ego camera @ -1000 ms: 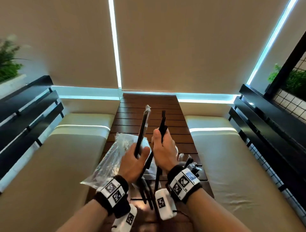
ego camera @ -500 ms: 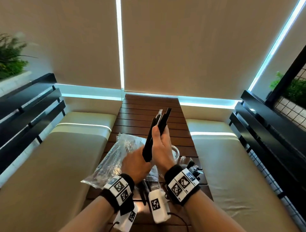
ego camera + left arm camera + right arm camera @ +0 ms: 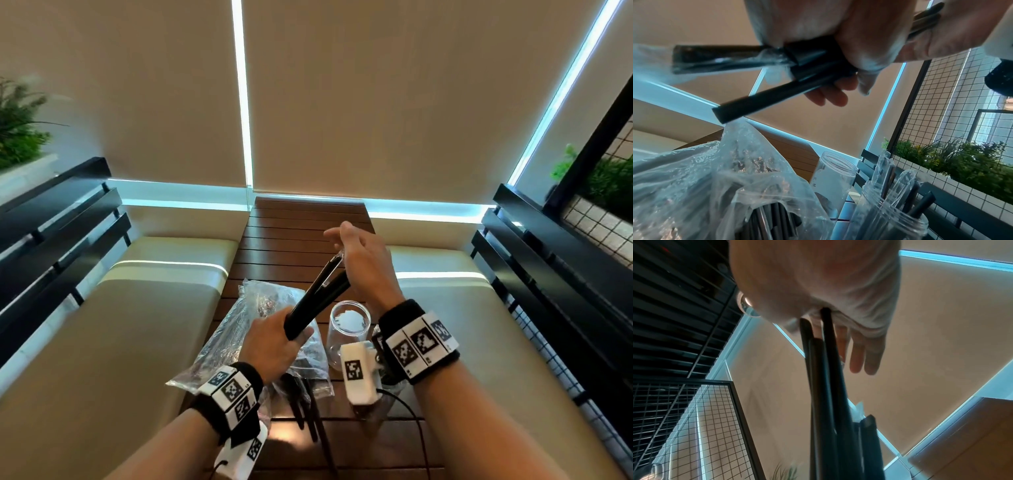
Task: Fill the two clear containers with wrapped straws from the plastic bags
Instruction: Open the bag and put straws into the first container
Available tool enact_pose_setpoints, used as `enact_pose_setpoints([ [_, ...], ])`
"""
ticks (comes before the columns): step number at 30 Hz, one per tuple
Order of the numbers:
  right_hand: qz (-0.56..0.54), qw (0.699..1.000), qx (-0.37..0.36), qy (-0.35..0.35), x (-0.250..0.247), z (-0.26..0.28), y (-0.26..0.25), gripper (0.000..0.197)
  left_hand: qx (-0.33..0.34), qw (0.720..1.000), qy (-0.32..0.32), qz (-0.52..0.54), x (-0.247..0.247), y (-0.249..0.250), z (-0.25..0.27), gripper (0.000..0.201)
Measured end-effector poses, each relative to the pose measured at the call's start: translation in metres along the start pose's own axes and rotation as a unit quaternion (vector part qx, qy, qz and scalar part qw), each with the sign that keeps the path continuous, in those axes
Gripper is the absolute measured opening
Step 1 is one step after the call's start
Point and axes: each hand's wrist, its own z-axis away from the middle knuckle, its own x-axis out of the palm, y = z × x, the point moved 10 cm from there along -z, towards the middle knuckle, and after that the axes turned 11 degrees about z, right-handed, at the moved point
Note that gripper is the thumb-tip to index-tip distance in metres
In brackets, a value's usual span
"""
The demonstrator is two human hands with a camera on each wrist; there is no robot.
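Straws, black and in clear wrappers, are bunched in the left hand, which grips their lower ends above the plastic bag lying on the slatted wooden table; the bunch slants up to the right, probably so its tops can be evened. Just right of the bag stands an empty clear container, its mouth open under the bunch. The right hand has straight fingers, its palm set against the upper tips, squaring them rather than grasping. The second container already holds some straws.
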Motion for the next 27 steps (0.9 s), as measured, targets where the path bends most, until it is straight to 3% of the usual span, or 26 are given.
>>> enact_pose_setpoints([
  [7,0.008,0.997,0.013,-0.080,0.043,0.011,0.010,0.042,0.005,1.000,0.024,0.016,-0.002,0.005,-0.007,0.029],
  [10,-0.143,0.978,0.030,-0.149,0.062,0.021,0.015,0.049,-0.023,0.998,0.044,0.044,-0.007,0.001,-0.003,0.028],
  [12,-0.275,0.951,0.072,-0.118,0.054,0.020,0.036,0.057,-0.051,0.990,0.092,0.094,-0.025,-0.002,-0.004,0.027],
  [14,-0.279,0.944,0.140,-0.111,0.060,0.029,0.072,0.061,-0.053,0.975,0.133,0.171,-0.043,0.004,-0.009,0.037],
  [16,-0.221,0.919,0.240,-0.221,0.100,0.063,0.110,0.074,-0.031,0.957,0.149,0.247,-0.057,0.018,-0.014,0.040],
  [18,-0.201,0.863,0.306,-0.348,0.142,0.103,0.131,0.086,-0.008,0.948,0.155,0.277,-0.065,0.033,-0.017,0.039],
  [20,-0.229,0.818,0.341,-0.402,0.169,0.124,0.131,0.088,0.011,0.946,0.144,0.290,-0.064,0.043,-0.017,0.037],
  [22,-0.257,0.803,0.360,-0.400,0.180,0.123,0.128,0.086,0.022,0.945,0.138,0.296,-0.060,0.047,-0.014,0.036],
  [27,-0.297,0.802,0.373,-0.360,0.178,0.108,0.116,0.082,0.032,0.945,0.157,0.286,-0.056,0.048,-0.012,0.031],
])
